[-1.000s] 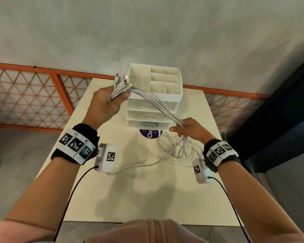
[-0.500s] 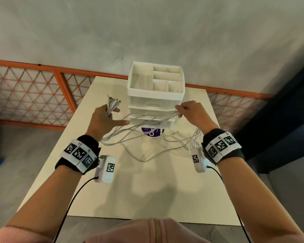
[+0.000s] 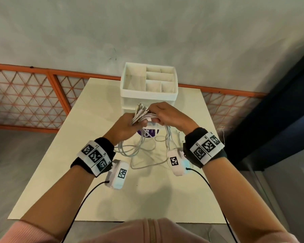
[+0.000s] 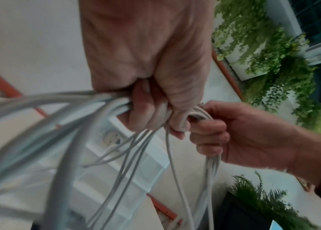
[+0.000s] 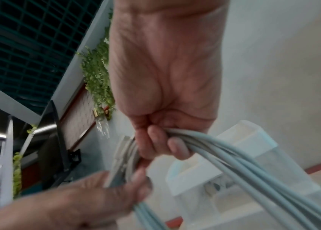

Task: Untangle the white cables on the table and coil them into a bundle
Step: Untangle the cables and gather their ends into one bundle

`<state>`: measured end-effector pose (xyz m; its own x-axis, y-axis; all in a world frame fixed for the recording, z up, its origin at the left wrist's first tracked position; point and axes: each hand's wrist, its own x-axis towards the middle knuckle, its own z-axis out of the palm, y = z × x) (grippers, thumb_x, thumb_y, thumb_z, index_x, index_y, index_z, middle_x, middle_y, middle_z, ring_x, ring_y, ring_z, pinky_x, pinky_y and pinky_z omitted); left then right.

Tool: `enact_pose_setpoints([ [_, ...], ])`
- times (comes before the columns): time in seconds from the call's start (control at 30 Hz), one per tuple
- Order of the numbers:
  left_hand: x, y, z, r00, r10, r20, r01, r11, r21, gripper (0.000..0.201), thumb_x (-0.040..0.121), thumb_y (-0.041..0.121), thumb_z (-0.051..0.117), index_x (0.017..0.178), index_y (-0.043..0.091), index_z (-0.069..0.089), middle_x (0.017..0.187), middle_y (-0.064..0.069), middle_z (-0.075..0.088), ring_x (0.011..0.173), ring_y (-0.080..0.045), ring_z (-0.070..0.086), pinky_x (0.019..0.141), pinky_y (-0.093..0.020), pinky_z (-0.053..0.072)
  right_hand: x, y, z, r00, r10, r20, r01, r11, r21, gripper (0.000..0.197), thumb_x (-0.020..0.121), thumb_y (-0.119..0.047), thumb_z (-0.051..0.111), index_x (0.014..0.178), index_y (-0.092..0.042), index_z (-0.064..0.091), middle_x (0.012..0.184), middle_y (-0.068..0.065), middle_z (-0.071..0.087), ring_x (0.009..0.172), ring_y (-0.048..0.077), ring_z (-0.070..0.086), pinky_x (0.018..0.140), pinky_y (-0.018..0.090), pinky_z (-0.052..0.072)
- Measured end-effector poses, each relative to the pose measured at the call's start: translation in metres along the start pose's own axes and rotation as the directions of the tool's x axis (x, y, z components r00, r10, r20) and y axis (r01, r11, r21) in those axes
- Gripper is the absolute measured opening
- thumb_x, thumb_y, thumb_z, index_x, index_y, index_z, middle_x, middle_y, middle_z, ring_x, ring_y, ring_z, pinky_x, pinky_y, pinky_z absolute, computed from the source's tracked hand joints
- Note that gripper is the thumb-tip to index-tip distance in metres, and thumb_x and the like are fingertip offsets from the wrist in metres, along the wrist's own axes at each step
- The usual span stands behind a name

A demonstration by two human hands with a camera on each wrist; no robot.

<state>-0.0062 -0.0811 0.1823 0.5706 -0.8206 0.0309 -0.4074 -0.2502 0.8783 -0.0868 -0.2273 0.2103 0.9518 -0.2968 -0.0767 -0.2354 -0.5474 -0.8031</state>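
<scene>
The thin white rubber-sheathed cables (image 3: 144, 118) are gathered side by side into one thick bunch, lifted above the far middle of the surface. Their metal-tipped plug ends (image 3: 142, 108) fan out together toward the far edge. Below the bunch, slack loops (image 3: 139, 151) hang and trail loosely over the surface's centre.

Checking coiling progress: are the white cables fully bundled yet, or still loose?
Still partly loose: both hands grip the white cables near their plugs, while loops trail on the table.
</scene>
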Motion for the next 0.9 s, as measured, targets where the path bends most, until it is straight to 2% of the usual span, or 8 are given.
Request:
enact_pose_setpoints([
  [0.1,0.010,0.001,-0.014,0.995,0.022,-0.096,-0.007,0.988,0.156,0.015,0.091,0.021,0.059,0.081,0.010,0.063,0.067,0.000,0.056,0.062,-0.011,0.052,0.051,-0.023,0.030,-0.005,0.017,-0.005,0.995,0.062,-0.074,-0.049,0.986,0.157,0.035,0.100,-0.033,0.039,0.071,-0.016,0.048,0.047,-0.009,0.043,0.038,0.002,0.037,0.044,0.018,0.031],
  [0.2,0.016,0.004,-0.024,0.978,0.038,-0.207,0.002,0.982,0.190,0.022,0.089,0.021,0.061,0.095,0.001,0.067,0.082,-0.014,0.062,0.078,-0.022,0.055,0.059,-0.019,0.028,-0.006,0.040,-0.009,0.982,0.154,-0.109,-0.139,0.982,0.129,0.049,0.097,-0.046,0.039,0.063,-0.015,0.053,0.044,-0.011,0.048,0.037,0.001,0.039,0.051,0.019,0.034],
  [0.37,0.015,0.000,-0.030,0.945,0.049,-0.325,0.022,0.977,0.211,0.021,0.088,0.019,0.062,0.095,-0.001,0.066,0.090,-0.020,0.067,0.088,-0.032,0.061,0.064,-0.021,0.030,-0.015,0.058,-0.022,0.982,0.162,-0.100,-0.156,0.986,0.060,0.065,0.083,-0.070,0.042,0.053,-0.013,0.048,0.042,-0.005,0.038,0.045,0.013,0.037,0.058,0.025,0.037],
  [0.53,0.015,-0.001,-0.041,0.907,-0.004,-0.421,0.069,0.988,0.139,0.022,0.089,0.019,0.061,0.091,-0.002,0.063,0.078,-0.015,0.058,0.069,-0.023,0.050,0.057,-0.020,0.029,-0.015,0.067,-0.037,0.984,0.168,-0.058,-0.172,0.983,-0.062,0.050,0.074,-0.051,0.071,0.060,-0.009,0.049,0.047,0.000,0.044,0.040,0.007,0.040,0.057,0.022,0.035],
  [0.63,0.017,-0.007,-0.052,0.878,-0.003,-0.478,0.075,0.989,0.131,0.022,0.088,0.019,0.061,0.095,-0.002,0.064,0.088,-0.019,0.065,0.079,-0.030,0.058,0.065,-0.024,0.035,-0.016,0.079,-0.040,0.969,0.214,-0.121,-0.229,0.964,-0.133,0.045,0.078,-0.046,0.070,0.062,-0.008,0.052,0.051,0.001,0.053,0.038,0.000,0.047,0.056,0.020,0.036],
  [0.73,0.016,-0.012,-0.056,0.848,-0.022,-0.529,0.099,0.988,0.117,0.022,0.088,0.019,0.061,0.093,-0.003,0.064,0.091,-0.028,0.065,0.087,-0.040,0.060,0.067,-0.027,0.036,-0.019,0.096,-0.039,0.953,0.263,-0.152,-0.285,0.947,-0.150,0.045,0.080,-0.048,0.067,0.065,-0.007,0.058,0.060,0.007,0.064,0.054,0.010,0.059,0.064,0.025,0.043],
  [0.87,0.013,-0.017,-0.053,0.835,-0.025,-0.549,0.125,0.982,0.144,0.023,0.089,0.017,0.060,0.096,-0.005,0.063,0.096,-0.029,0.065,0.092,-0.040,0.060,0.070,-0.032,0.040,-0.024,0.110,-0.040,0.927,0.251,-0.279,-0.291,0.950,-0.115,0.042,0.087,-0.042,0.062,0.084,0.000,0.057,0.072,0.009,0.056,0.067,0.021,0.053,0.069,0.032,0.042],
  [0.9,0.012,-0.017,-0.051,0.841,-0.016,-0.540,0.127,0.978,0.168,0.024,0.089,0.016,0.060,0.098,-0.005,0.063,0.098,-0.029,0.065,0.095,-0.041,0.060,0.073,-0.034,0.042,-0.024,0.109,-0.042,0.915,0.217,-0.340,-0.266,0.958,-0.104,0.042,0.089,-0.039,0.059,0.089,0.003,0.055,0.075,0.011,0.054,0.070,0.021,0.050,0.067,0.028,0.042],
])
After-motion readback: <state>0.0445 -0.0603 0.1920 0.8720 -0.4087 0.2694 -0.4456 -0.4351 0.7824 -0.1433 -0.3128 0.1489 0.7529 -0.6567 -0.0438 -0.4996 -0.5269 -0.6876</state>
